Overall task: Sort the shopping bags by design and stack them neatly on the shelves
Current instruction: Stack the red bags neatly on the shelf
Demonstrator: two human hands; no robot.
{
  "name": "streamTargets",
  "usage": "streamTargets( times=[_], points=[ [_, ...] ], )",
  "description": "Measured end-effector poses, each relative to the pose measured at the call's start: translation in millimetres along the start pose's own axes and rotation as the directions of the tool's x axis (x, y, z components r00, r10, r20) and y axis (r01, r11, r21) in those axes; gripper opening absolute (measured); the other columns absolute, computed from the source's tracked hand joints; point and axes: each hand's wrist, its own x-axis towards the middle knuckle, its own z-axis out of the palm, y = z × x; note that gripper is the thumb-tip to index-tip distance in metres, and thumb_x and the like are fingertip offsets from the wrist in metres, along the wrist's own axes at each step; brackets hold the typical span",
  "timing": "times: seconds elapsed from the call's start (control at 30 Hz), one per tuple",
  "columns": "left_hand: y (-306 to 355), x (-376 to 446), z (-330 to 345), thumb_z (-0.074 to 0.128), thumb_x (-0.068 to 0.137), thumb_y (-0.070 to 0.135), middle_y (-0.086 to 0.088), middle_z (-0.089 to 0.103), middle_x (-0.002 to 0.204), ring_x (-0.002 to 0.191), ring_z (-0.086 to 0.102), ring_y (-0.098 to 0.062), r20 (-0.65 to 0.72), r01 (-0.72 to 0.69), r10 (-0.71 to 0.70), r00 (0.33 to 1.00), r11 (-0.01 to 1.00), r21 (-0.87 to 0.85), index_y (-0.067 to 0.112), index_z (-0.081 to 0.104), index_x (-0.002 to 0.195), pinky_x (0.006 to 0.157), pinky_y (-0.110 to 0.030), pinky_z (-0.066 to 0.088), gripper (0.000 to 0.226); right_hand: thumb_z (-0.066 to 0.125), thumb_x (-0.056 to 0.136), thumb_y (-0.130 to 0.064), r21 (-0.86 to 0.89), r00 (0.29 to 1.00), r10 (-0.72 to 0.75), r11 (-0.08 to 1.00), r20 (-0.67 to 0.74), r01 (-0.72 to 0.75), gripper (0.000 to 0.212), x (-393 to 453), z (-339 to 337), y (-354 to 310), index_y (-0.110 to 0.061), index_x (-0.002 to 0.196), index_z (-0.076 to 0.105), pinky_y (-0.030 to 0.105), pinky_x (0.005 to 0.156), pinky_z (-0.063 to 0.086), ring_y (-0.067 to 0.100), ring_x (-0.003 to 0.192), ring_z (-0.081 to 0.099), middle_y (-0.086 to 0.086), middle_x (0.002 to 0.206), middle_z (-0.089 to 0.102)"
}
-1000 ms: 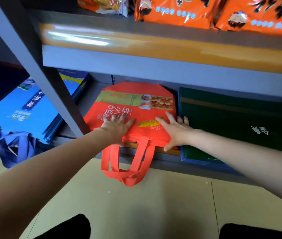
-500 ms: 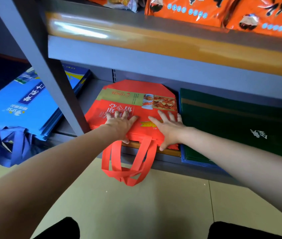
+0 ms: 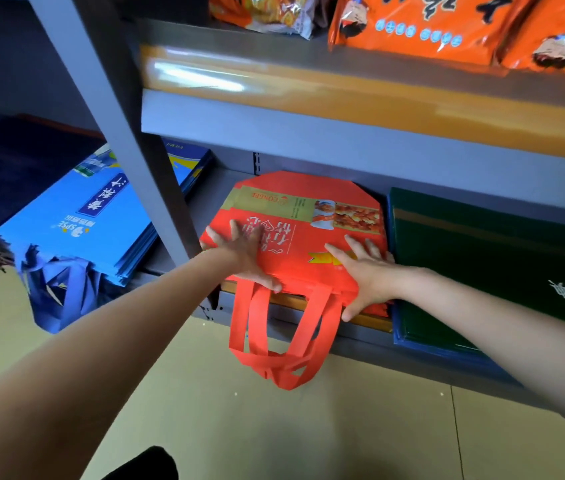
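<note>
A stack of folded red shopping bags [image 3: 303,220] lies flat on the bottom shelf [image 3: 353,344], red handles [image 3: 281,344] hanging over its front edge. My left hand [image 3: 244,256] presses flat on the stack's left part, fingers spread. On the stack's right front corner my right hand [image 3: 366,275] rests with straight fingers, thumb at the front edge. A stack of dark green bags [image 3: 488,258] lies right of the red ones. Blue bags [image 3: 77,220] are stacked left of the shelf post, with their blue handles [image 3: 63,292] drooping.
A grey shelf post [image 3: 128,147] stands between the blue and red stacks. The upper shelf [image 3: 360,109] carries orange snack packets [image 3: 423,26]. Beige floor [image 3: 274,427] lies below. Dark shapes sit at the frame's bottom edge.
Both hands stay flat on the red stack. My left hand has slid a little toward the stack's left edge and its fingers have spread wider. The view has shifted slightly.
</note>
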Motion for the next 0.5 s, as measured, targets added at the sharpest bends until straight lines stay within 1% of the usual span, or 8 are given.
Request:
streamTargets(
  times=[0.1,0.2,0.27,0.33,0.4,0.43,0.5],
  points=[
    [-7,7,-3,0.066,0.052,0.079,-0.024,-0.031,0.148,0.137,-0.015,-0.051,0.078,0.065,-0.063,0.995,0.998,-0.026,0.031,-0.025,0.144,0.108,-0.067,-0.003,0.137,0.082,0.061,-0.046,0.039,0.999,0.037,0.999,-0.012,-0.036,0.130,3,-2,3,-0.041,0.144,-0.017,0.062,0.109,0.002,0.042,0.138,-0.022,0.006,0.151,-0.032],
    [-8,10,-6,0.067,0.051,0.078,-0.024,-0.036,0.144,0.136,-0.014,-0.053,0.127,0.091,-0.084,0.988,0.995,-0.048,0.032,-0.028,0.142,0.108,-0.065,-0.001,0.139,0.082,0.062,-0.047,0.066,0.997,0.074,0.995,-0.017,-0.073,0.130,2,-3,5,-0.041,0.145,-0.017,0.059,0.111,0.005,0.046,0.137,-0.020,0.006,0.150,-0.035],
    [-7,11,-5,0.067,0.049,0.079,-0.024,-0.037,0.144,0.136,-0.012,-0.053,0.150,0.089,-0.079,0.986,0.994,-0.064,0.033,-0.028,0.141,0.108,-0.064,0.002,0.140,0.083,0.062,-0.045,0.105,0.995,0.097,0.990,-0.013,-0.095,0.130,1,-2,5,-0.040,0.145,-0.017,0.059,0.113,0.011,0.048,0.138,-0.017,0.006,0.149,-0.036],
    [-9,15,-3,0.068,0.042,0.080,-0.021,-0.037,0.145,0.137,-0.009,-0.053,0.165,0.099,-0.081,0.983,0.990,-0.100,0.036,-0.028,0.141,0.110,-0.063,0.007,0.145,0.083,0.064,-0.042,0.149,0.995,0.099,0.984,-0.009,-0.097,0.129,1,-1,6,-0.039,0.145,-0.017,0.057,0.113,0.017,0.047,0.139,-0.010,0.007,0.149,-0.036],
    [-11,15,-2,0.068,0.038,0.081,-0.020,-0.031,0.149,0.138,-0.002,-0.052,0.152,0.099,-0.083,0.985,0.990,-0.102,0.038,-0.027,0.141,0.111,-0.060,0.015,0.147,0.083,0.064,-0.040,0.177,0.995,0.096,0.980,-0.023,-0.090,0.128,-1,0,8,-0.038,0.145,-0.017,0.055,0.113,0.020,0.047,0.140,-0.005,0.008,0.148,-0.036],
    [-10,14,-1,0.069,0.040,0.080,-0.021,-0.025,0.150,0.138,0.003,-0.051,0.124,0.090,-0.078,0.989,0.992,-0.094,0.038,-0.026,0.142,0.111,-0.058,0.019,0.145,0.083,0.064,-0.040,0.186,0.995,0.096,0.979,-0.036,-0.088,0.129,-1,0,9,-0.038,0.146,-0.016,0.054,0.113,0.021,0.047,0.140,-0.002,0.009,0.148,-0.037],
    [-7,8,3,0.071,0.050,0.074,-0.022,-0.010,0.151,0.137,0.007,-0.050,0.040,0.061,-0.058,0.998,0.995,-0.081,0.036,-0.022,0.144,0.108,-0.055,0.024,0.138,0.084,0.063,-0.039,0.204,0.993,0.100,0.975,-0.063,-0.085,0.129,-3,1,12,-0.038,0.146,-0.015,0.052,0.113,0.022,0.049,0.140,0.002,0.010,0.148,-0.038]
  ],
)
